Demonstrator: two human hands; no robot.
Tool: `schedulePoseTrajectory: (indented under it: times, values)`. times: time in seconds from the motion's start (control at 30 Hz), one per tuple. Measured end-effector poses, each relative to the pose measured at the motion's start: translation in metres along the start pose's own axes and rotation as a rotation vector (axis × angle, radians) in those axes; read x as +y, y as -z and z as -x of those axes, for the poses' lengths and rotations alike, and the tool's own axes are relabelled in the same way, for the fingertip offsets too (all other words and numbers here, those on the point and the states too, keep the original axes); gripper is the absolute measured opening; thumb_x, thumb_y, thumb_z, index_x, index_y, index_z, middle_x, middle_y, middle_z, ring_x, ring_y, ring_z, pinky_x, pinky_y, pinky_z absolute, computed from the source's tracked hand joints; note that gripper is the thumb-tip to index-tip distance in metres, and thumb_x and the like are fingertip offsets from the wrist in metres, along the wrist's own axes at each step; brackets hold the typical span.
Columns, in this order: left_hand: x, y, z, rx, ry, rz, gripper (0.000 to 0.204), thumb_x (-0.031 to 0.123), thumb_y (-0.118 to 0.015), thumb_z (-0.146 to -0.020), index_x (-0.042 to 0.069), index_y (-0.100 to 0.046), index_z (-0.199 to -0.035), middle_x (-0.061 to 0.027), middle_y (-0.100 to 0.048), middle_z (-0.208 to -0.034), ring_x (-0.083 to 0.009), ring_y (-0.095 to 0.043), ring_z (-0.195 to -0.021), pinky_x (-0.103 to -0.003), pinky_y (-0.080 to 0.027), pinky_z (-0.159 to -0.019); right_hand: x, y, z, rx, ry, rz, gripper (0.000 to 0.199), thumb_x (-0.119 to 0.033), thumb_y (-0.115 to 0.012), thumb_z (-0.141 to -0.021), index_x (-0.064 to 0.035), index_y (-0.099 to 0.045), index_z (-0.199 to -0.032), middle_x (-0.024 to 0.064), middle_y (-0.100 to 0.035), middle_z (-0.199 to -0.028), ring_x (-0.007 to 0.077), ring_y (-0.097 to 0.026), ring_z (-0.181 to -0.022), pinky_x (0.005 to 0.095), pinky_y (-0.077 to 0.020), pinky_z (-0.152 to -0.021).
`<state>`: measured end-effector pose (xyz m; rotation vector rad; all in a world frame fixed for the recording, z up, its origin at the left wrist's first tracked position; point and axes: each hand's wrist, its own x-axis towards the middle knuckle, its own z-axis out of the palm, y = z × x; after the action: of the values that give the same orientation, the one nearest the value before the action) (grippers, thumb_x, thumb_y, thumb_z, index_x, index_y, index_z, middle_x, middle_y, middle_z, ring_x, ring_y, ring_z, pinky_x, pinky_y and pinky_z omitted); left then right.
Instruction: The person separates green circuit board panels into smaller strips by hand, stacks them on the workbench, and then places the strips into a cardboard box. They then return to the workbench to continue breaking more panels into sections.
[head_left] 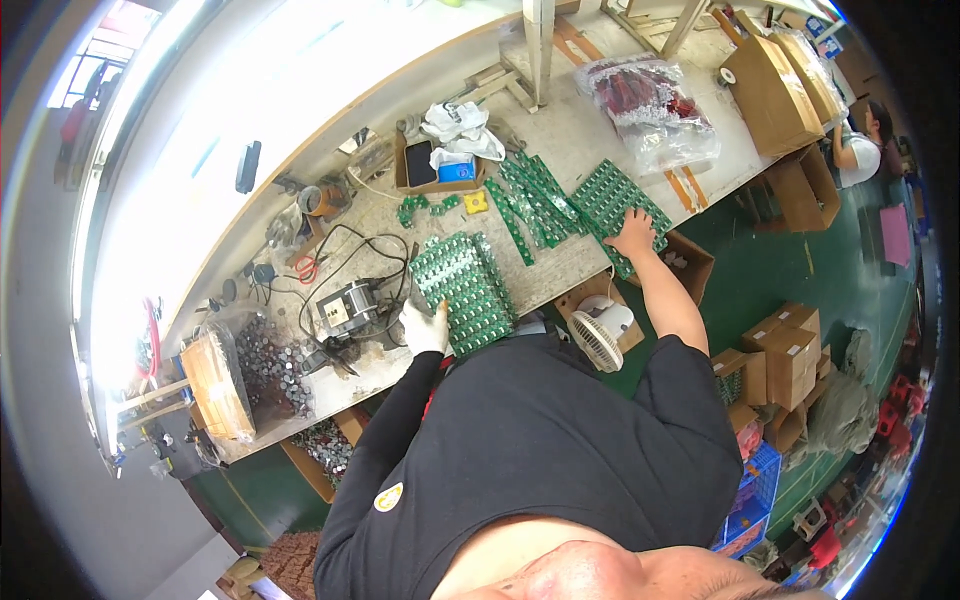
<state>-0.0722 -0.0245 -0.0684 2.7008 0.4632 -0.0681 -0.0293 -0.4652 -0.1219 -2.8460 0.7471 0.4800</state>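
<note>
My left hand (425, 329), in a white glove, grips the left edge of a stack of green circuit boards (463, 283) at the bench's front edge. Its thumb lies over the top board; the other fingers are partly hidden. To the right, my bare right hand (632, 232) lies with fingers spread on another green circuit board panel (606, 190). Between the two lie several narrow green board strips (535, 200). Small green board pieces (427, 208) and a yellow square piece (475, 203) sit behind the stack.
A motorised bench device (346, 308) with black cables and red-handled scissors (306, 268) are left of the stack. Behind stands an open carton (418, 165). A plastic-wrapped bundle (650, 105) lies far right. Below the bench edge is a white fan (598, 335). A person (858, 155) is at far right.
</note>
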Motion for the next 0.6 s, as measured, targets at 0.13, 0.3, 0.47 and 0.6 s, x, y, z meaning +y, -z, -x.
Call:
schedulePoseTrajectory:
  times: [0.13, 0.3, 0.47, 0.6]
  values:
    - [-0.007, -0.003, 0.004, -0.019, 0.082, 0.035, 0.072, 0.046, -0.067, -0.072, -0.004, -0.043, -0.119, -0.0255, -0.051, -0.109, -0.0389, -0.052, -0.102, -0.043, -0.043, -0.086, 0.009, 0.004, 0.001, 0.004, 0.051, -0.082, 0.090, -0.046, -0.079, -0.052, -0.0079, -0.041, -0.124, 0.0155, -0.040, -0.122, 0.0353, -0.039, -0.115, 0.0498, -0.0387, -0.091]
    - [-0.005, 0.003, 0.012, -0.057, 0.092, 0.110, 0.069, 0.040, -0.067, -0.073, -0.005, -0.042, -0.119, -0.0258, -0.051, -0.107, -0.0384, -0.051, -0.101, -0.042, -0.042, -0.086, 0.029, 0.026, -0.018, -0.109, 0.036, -0.427, 0.088, -0.046, -0.078, -0.054, -0.0031, -0.045, -0.123, 0.0217, -0.045, -0.122, 0.0378, -0.042, -0.114, 0.0447, -0.0375, -0.096]
    - [-0.004, 0.013, 0.011, 0.074, 0.029, 0.180, 0.062, 0.036, -0.069, -0.073, -0.005, -0.047, -0.114, -0.0243, -0.053, -0.105, -0.0369, -0.052, -0.099, -0.041, -0.043, -0.085, 0.012, 0.099, -0.004, -0.381, 0.015, -0.945, 0.075, -0.029, -0.078, -0.062, 0.0062, -0.046, -0.120, 0.0152, -0.052, -0.118, 0.0221, -0.049, -0.108, 0.0340, -0.0379, -0.093]
    - [0.016, 0.021, 0.006, -0.169, -0.037, 0.540, 0.056, 0.036, -0.066, -0.079, -0.004, -0.049, -0.114, -0.0181, -0.060, -0.097, -0.0284, -0.059, -0.089, -0.036, -0.047, -0.079, 0.004, 0.115, 0.001, -0.370, 0.288, -0.927, 0.080, -0.028, -0.078, -0.062, 0.0039, -0.041, -0.125, 0.0160, -0.048, -0.124, 0.0251, -0.045, -0.115, 0.0339, -0.0331, -0.099]
